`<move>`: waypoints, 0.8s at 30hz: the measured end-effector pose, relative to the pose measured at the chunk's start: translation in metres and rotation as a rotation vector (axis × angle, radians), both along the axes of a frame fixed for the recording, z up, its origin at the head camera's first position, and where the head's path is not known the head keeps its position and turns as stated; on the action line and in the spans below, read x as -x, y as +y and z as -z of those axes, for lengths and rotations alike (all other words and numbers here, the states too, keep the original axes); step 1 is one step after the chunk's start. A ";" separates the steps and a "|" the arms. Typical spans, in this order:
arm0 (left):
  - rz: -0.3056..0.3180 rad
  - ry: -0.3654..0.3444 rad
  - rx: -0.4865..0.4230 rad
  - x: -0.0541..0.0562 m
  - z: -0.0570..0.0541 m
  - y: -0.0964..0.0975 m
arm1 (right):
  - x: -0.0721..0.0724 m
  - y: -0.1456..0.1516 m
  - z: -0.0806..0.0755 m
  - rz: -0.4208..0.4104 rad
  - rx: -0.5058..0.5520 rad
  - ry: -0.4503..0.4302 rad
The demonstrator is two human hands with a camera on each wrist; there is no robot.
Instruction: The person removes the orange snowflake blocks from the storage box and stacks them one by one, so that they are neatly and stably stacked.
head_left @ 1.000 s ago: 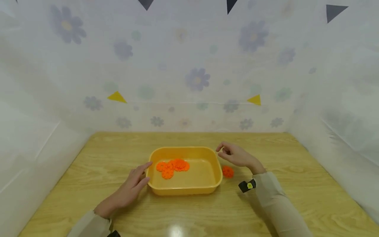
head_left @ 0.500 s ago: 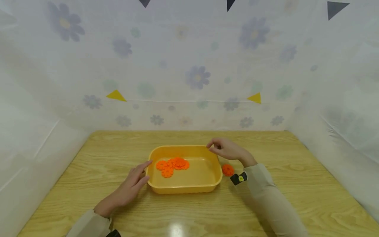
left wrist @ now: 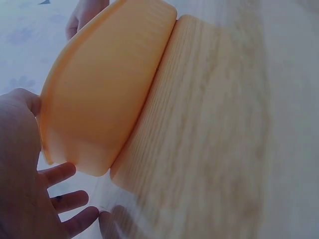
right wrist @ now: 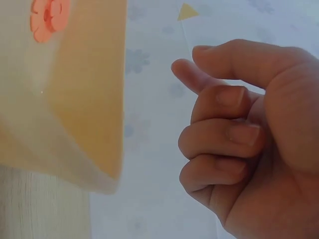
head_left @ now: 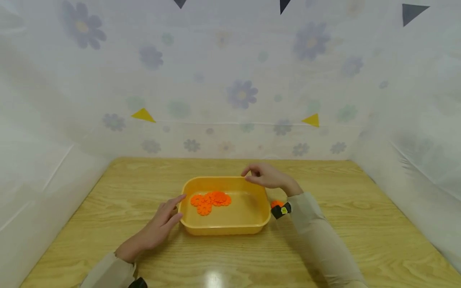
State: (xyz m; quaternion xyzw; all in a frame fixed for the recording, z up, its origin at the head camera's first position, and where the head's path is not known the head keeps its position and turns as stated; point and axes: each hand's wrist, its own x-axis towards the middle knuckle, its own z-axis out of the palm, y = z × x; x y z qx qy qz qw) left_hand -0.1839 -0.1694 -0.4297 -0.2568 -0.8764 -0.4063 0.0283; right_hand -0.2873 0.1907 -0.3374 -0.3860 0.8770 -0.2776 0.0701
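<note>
A yellow plastic bin [head_left: 225,231] sits mid-table with several orange flower-shaped pieces [head_left: 204,208] in its left half. My left hand [head_left: 158,228] rests against the bin's left end, fingers and thumb fairly straight; in the left wrist view, the left hand [left wrist: 22,164] touches its rim and outer wall. Above the bin's far right rim is my right hand [head_left: 268,176]. In the right wrist view, three fingers of the right hand [right wrist: 249,134] are curled, index finger and thumb reach forward, and nothing shows between them. Another orange flower piece [head_left: 276,203] lies outside the bin's right end, partly hidden by the wrist strap.
The wood-grain table [head_left: 223,264] extends around the bin. White flower-patterned sheeting [head_left: 216,80] encloses its back and sides, with yellow triangles [head_left: 144,115] and dark ones on it. A black strap [head_left: 281,211] is on the right wrist.
My right hand has moved leftward and slightly away, from beside the bin's right end to over its far rim. The left hand and the pieces inside stay where they were.
</note>
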 end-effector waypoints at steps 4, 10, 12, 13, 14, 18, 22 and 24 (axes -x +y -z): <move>-0.001 -0.026 0.001 0.000 0.000 0.001 | 0.002 -0.004 -0.005 -0.012 -0.013 -0.003; -0.008 -0.042 0.001 -0.001 -0.001 0.001 | 0.005 -0.015 -0.006 -0.023 -0.040 -0.010; -0.010 -0.039 0.001 -0.002 -0.002 0.002 | 0.006 -0.019 -0.005 -0.029 -0.050 -0.016; -0.011 -0.039 0.000 -0.002 -0.002 0.002 | 0.006 -0.021 -0.005 -0.032 -0.052 -0.022; -0.012 -0.038 -0.002 -0.002 -0.002 0.003 | 0.007 -0.023 -0.005 -0.032 -0.055 -0.027; -0.015 -0.032 0.000 -0.002 -0.001 0.003 | 0.008 -0.032 -0.003 -0.032 -0.085 -0.031; -0.015 -0.037 -0.002 -0.003 0.001 0.001 | 0.008 -0.041 0.000 -0.053 -0.114 -0.053; -0.012 -0.043 -0.006 -0.004 0.001 0.002 | 0.008 -0.044 0.002 -0.067 -0.118 -0.069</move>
